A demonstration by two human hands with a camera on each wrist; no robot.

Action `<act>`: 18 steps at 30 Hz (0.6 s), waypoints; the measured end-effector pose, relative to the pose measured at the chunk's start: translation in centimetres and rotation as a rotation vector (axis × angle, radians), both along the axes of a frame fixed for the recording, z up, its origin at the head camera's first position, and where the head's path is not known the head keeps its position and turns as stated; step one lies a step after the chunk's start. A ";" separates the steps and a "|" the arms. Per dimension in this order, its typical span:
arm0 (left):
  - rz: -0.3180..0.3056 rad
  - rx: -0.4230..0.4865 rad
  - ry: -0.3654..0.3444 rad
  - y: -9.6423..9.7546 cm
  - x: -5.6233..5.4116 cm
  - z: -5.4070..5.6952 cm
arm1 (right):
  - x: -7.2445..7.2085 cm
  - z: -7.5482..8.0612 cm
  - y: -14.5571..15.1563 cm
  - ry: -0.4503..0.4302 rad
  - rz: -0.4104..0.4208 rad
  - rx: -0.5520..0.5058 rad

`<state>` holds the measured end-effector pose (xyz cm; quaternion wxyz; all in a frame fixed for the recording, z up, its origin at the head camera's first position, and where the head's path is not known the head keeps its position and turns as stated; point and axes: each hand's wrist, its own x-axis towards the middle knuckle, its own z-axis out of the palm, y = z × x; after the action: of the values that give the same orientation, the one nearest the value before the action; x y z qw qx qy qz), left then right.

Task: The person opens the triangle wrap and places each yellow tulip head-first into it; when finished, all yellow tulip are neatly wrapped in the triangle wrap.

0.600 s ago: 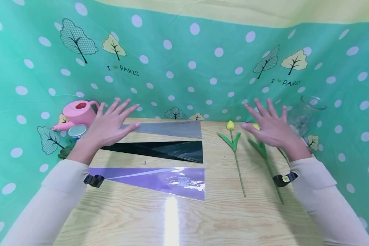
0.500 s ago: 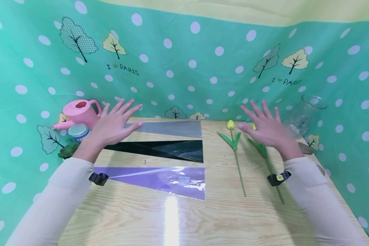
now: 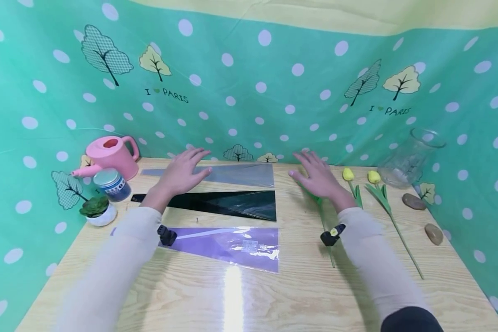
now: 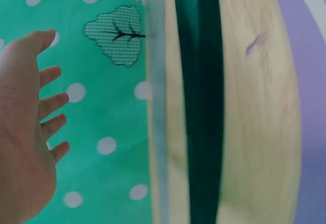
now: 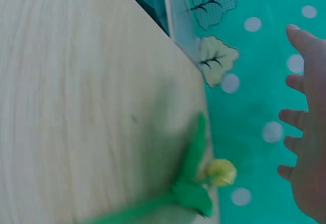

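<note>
Left hand and right hand hover apart, fingers extended, gripping nothing. Below the left lie a grey sheet and black sheet; below the right, a yellow tulip on the table. Any lift is probably best made by the stem.

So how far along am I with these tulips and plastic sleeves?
Laid out already: the gray sleeve, black sleeve and purple sleeve, flat in separate rows. In hand: nothing; your left hand and right hand are both free. Remaining, probably: wrapping, since all three tulips lie bare outside the sleeves, and none stands in the glass vase.
</note>
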<state>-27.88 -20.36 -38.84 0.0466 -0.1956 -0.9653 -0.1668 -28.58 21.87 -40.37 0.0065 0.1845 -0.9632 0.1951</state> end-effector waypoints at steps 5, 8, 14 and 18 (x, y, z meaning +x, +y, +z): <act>-0.004 0.099 -0.060 1.2 -0.6 -1.6 | -0.9 -1.8 -2.0 -0.079 0.020 -0.151; -0.009 0.143 -0.087 2.1 -1.2 -2.5 | -1.3 -2.5 -3.0 -0.140 0.012 -0.243; 0.001 0.249 -0.123 4.2 -2.2 -4.4 | -2.8 -4.3 -5.2 -0.129 -0.042 -0.362; 0.005 0.298 -0.141 5.5 -2.8 -5.3 | -3.5 -6.0 -6.4 -0.104 -0.085 -0.422</act>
<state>-30.68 -14.90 -44.15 0.0078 -0.1720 -0.9312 -0.3214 -32.10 15.51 -46.38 0.0036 0.1280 -0.9070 0.4012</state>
